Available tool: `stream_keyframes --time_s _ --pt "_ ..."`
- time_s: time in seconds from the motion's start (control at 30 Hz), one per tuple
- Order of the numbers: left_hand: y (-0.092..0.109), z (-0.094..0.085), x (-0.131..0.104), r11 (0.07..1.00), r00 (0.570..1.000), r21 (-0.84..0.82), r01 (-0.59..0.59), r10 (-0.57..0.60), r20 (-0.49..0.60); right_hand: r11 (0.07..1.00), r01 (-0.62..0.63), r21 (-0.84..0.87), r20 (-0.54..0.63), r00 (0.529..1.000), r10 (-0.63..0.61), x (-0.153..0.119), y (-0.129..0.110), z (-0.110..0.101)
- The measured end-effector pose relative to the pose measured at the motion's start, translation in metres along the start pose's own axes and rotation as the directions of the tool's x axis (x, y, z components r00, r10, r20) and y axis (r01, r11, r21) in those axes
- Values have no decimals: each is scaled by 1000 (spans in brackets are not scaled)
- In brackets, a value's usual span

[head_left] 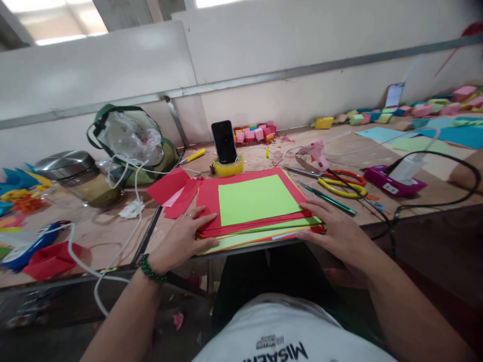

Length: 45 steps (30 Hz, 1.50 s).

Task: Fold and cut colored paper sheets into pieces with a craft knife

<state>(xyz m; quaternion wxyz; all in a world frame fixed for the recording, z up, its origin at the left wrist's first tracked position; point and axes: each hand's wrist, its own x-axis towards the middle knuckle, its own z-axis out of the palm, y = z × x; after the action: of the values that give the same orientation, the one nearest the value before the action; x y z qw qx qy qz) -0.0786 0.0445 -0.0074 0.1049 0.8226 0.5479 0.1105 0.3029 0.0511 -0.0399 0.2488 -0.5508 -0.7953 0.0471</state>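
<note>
Brown tabletop [260, 163], paper stack [260, 201], white wall [302, 40] behind

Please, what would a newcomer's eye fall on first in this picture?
Probably the bright lime-green rectangular paper sheet atop red paper sheets, between the bare left hand and bare right hand. Behind them, a black smartphone stands on a yellow round base; farther right sits a pink glue gun.

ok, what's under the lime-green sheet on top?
Red sheets show past the lime-green sheet; lower, green, orange and light-blue paper edges stick out in front. Whatever lies directly beneath it is covered.
</note>
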Motion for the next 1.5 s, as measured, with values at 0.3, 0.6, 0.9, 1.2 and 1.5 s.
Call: stream_keyframes --time_s 0.3,0.6,0.9,1.2,1.5 --pt "6 -3 -3 998 1000 54 -11 10 19 996 27 -85 83 996 -20 4 -4 -11" --pt "5 -13 1 999 995 29 -18 15 97 958 281 -49 -1 959 -282 19 -39 6" --pt "10 -15 2 998 993 61 -4 -3 114 949 311 41 117 942 -314 26 -42 5" --pt "26 -14 8 992 998 119 47 -53 46 972 203 -118 132 973 -187 45 -36 6" --pt "43 0 19 989 994 115 -90 82 66 949 311 -55 128 945 -302 39 -28 9"
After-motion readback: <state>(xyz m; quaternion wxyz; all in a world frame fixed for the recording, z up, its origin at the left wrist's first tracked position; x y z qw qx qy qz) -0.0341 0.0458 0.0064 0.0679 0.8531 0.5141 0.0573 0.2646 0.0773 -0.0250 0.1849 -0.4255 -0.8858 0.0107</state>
